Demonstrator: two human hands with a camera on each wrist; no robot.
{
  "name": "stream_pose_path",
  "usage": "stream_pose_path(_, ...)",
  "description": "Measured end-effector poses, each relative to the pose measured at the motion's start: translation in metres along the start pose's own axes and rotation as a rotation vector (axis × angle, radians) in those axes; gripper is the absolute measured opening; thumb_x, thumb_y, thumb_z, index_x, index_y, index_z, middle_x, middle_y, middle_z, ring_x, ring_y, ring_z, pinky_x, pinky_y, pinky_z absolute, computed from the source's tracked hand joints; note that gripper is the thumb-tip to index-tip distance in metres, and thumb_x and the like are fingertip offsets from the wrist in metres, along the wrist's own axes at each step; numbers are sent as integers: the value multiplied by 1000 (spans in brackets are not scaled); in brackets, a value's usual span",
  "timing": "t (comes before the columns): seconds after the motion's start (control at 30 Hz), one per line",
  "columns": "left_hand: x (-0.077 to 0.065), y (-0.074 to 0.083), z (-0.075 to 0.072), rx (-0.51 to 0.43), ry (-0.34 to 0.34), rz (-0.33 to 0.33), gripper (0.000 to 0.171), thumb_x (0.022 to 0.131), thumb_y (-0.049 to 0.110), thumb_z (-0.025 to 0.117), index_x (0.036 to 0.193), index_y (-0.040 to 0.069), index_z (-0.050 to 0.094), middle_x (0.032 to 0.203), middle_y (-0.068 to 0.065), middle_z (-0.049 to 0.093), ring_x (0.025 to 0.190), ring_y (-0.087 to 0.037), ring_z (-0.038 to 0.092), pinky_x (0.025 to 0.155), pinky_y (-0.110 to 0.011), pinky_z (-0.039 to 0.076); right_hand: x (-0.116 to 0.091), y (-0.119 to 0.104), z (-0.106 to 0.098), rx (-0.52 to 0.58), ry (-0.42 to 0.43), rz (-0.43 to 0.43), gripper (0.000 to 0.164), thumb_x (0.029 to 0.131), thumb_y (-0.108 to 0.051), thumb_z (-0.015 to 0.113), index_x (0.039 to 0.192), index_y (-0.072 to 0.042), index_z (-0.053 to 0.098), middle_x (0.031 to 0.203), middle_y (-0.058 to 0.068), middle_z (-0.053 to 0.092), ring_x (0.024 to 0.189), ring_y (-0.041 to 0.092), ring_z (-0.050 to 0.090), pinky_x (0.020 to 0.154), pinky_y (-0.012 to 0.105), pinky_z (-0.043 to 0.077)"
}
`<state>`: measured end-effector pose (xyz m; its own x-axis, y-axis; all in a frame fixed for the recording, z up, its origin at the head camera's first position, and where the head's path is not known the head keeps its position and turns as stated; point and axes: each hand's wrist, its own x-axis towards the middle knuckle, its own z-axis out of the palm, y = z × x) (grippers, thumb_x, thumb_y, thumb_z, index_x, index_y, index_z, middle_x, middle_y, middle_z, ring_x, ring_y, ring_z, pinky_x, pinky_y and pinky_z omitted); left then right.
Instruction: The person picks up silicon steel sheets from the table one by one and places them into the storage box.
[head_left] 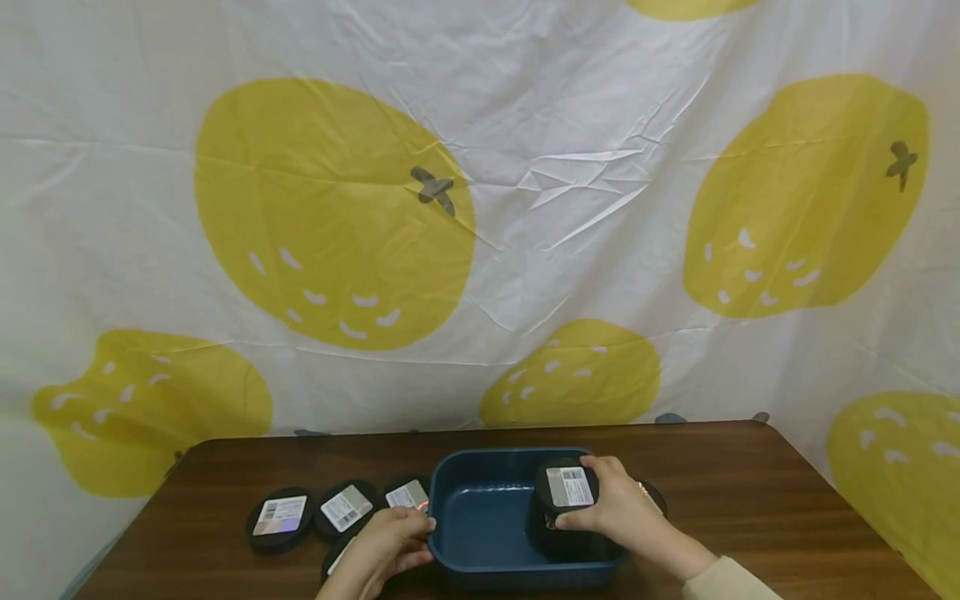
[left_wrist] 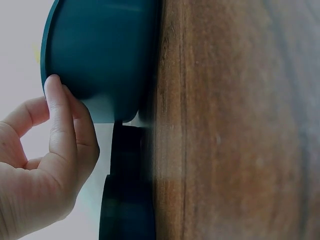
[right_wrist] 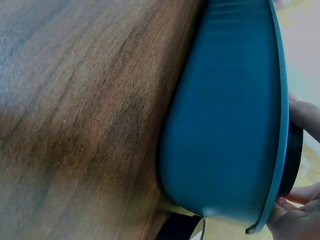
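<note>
The black jar (head_left: 567,483) is upright in the right end of the blue tub (head_left: 483,517), its sides clasped in the right hand's (head_left: 621,510) grip and best held level, while the left hand (head_left: 386,542), pinching the tub's left side, should steady it on the counter (head_left: 720,475).

The tub (head_left: 480,521) is dark blue; the jars (head_left: 279,521) are black, their labels (head_left: 347,508) white and grey. The table (head_left: 735,517) is grained brown, the sleeve (head_left: 729,581) cream, the cloth (head_left: 570,225) white with white-flecked yellow fruit (head_left: 337,225).
</note>
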<state>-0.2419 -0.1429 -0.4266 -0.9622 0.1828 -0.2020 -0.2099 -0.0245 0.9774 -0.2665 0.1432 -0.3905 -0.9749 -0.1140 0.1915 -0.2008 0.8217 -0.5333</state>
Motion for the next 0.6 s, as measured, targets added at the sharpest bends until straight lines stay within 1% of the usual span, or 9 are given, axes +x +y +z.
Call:
stream_pose_path(0.2, 0, 0, 0, 2, -1, 3, 12, 78, 10, 52, 83, -1, 52, 69, -3, 54, 59, -9, 53, 57, -20, 49, -1, 1, 6, 34, -28, -27, 93, 45, -41, 81, 118, 5, 46, 108, 18, 46, 75, 19, 51, 63, 34, 46)
stream_pose_path(0.47, -1, 0, 0, 1, -2, 1, 13, 79, 10, 53, 83, -1, 51, 70, -4, 54, 59, -9, 54, 58, -20, 50, -2, 4, 9, 44, -53, -10, 92, 45, -40, 81, 118, 4, 45, 111, 20, 45, 77, 21, 51, 66, 37, 46)
stream_pose_path(0.6, 0, 0, -1, 5, -4, -6, 15, 79, 10, 52, 86, -4, 51, 70, -4, 55, 59, -9, 54, 58, -21, 50, -2, 3, 9, 42, -64, -5, 92, 46, -41, 81, 118, 4, 45, 112, 20, 45, 80, 22, 51, 68, 39, 46)
